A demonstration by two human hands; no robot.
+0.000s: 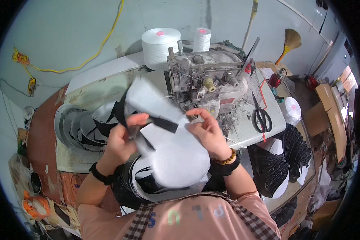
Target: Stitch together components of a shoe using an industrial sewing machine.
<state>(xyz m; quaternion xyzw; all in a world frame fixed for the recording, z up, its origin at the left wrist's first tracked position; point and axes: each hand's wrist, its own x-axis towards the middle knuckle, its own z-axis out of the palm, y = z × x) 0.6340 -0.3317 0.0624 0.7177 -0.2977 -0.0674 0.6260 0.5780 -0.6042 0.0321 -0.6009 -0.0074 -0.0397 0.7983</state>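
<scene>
A white rounded fabric piece (182, 160) with a black strip (165, 124) across its upper part is held up before my chest. My left hand (123, 138) has its fingers closed at the piece's left side, partly blurred by motion. At the upper right edge, my right hand (208, 132) pinches the same piece between thumb and fingers. Another white flap (148, 96) with black edging rises above my left hand, blurred. Just beyond the hands stands a lint-covered sewing machine (208, 82). Below the held piece, more white and black pieces (140, 188) lie close to my body.
Curved white and black pieces (82, 128) lie stacked on the left. Black scissors (261, 116) rest at the machine's right. Two thread cones (161, 46) stand behind it. Fanned black pieces (274, 160) sit at the right, near a white thread spool (293, 110).
</scene>
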